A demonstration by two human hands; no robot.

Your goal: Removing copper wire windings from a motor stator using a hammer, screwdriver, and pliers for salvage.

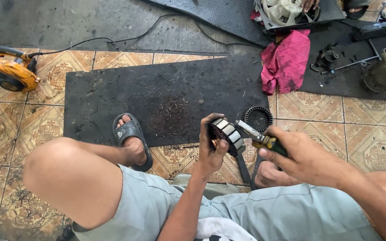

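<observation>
Black rubber mat (pixel 166 96) lies littered with wire bits. The left hand (pixel 211 154) clutches a motor core (pixel 224 131) above the mat's near right corner; the right hand (pixel 302 158) squeezes pliers (pixel 258 136) on its rim. Copper shows inside, so stripping looks unfinished.

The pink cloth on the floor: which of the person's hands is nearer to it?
Right. The right hand, holding pliers, lies below the pink cloth; the left hand is farther left.
</observation>
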